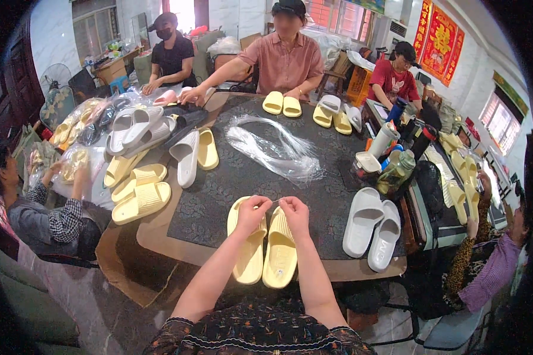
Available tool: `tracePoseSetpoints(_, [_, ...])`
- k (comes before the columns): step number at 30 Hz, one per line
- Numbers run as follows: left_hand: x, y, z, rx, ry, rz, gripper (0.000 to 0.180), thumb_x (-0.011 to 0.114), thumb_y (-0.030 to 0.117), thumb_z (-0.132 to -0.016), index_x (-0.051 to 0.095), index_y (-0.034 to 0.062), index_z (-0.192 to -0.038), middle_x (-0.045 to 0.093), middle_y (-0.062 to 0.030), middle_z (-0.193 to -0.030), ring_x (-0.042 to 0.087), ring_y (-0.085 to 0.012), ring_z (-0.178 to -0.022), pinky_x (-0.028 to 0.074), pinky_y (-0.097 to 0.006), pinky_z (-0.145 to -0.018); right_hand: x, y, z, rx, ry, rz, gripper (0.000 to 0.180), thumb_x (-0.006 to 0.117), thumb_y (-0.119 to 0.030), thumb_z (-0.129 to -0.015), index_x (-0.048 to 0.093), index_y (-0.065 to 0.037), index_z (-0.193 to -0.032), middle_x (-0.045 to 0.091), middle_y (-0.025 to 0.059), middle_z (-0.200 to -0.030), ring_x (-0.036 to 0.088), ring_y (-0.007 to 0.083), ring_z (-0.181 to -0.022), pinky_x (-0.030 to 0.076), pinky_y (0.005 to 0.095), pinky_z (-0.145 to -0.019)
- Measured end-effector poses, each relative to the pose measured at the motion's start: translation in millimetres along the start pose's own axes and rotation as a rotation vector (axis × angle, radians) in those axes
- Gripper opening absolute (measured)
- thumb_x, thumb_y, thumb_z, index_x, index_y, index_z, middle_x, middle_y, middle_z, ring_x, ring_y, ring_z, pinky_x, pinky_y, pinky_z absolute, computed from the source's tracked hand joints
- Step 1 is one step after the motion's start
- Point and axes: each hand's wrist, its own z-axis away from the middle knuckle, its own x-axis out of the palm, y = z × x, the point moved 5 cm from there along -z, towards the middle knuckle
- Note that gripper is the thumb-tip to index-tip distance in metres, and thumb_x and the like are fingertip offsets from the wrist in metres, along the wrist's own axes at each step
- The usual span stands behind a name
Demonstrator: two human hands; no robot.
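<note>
We log a pair of pale-yellow ridged slippers (280,260) side by side at the near edge of the dark patterned mat (195,210). Over their straps, our left hand (252,215) and right hand (294,215) pinch nearly closed on a thin clear strand (275,202) between them. Beyond lies a loose bundle of clear plastic filaments (266,155).

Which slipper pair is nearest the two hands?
The front-centre yellow pair, beneath the left hand and right hand; the other slippers lie farther off.

A dark top (249,325) is printed with orange motifs and crossed by white trim (219,344). The left hand (251,214) and right hand (294,214) are uncovered.
</note>
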Motion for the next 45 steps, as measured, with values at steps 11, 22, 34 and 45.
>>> tracePoseSetpoints(11, [-0.7,0.6,2.4,0.008,-0.003,0.014,0.014,0.068,0.013,-0.081,0.069,0.0009,-0.087,0.062,-0.0026,-0.078,0.056,-0.0098,-0.071,0.045,-0.025,-0.065,2.5,4.3,-0.2,-0.010,-0.050,0.137,0.014,0.069,-0.016,-0.083,0.066,-0.002,-0.088,0.057,-0.0047,-0.065,0.047,0.0022,-0.061,0.041,0.0216,-0.057])
tracePoseSetpoints(22, [-0.5,1.1,1.8,-0.009,-0.009,-0.012,0.012,0.069,0.012,-0.081,0.069,0.0016,-0.087,0.061,-0.0007,-0.077,0.055,-0.0081,-0.071,0.044,-0.024,-0.064,5.4,-1.1,0.7,-0.058,-0.083,0.241,0.015,0.069,-0.016,-0.083,0.066,-0.003,-0.088,0.058,-0.0049,-0.066,0.047,0.0022,-0.060,0.040,0.0213,-0.056])
tracePoseSetpoints(34, [2.0,0.0,2.1,0.006,-0.010,0.031,0.011,0.069,0.012,-0.082,0.069,0.0019,-0.087,0.062,-0.0011,-0.080,0.056,-0.0086,-0.071,0.045,-0.023,-0.064,-2.7,7.4,-1.4,-0.019,0.023,0.103,0.018,0.069,-0.018,-0.083,0.066,-0.001,-0.088,0.059,-0.0023,-0.066,0.049,0.0026,-0.062,0.041,0.0215,-0.057])
tracePoseSetpoints(45, [3.0,0.9,2.0,0.053,0.003,0.020,0.013,0.069,0.012,-0.081,0.069,0.0016,-0.088,0.062,-0.0022,-0.079,0.057,-0.0097,-0.072,0.045,-0.025,-0.064,-4.4,8.4,-2.3,-0.048,0.057,0.090,0.016,0.068,-0.017,-0.084,0.066,-0.002,-0.089,0.060,-0.0023,-0.069,0.051,0.0037,-0.064,0.043,0.0224,-0.059])
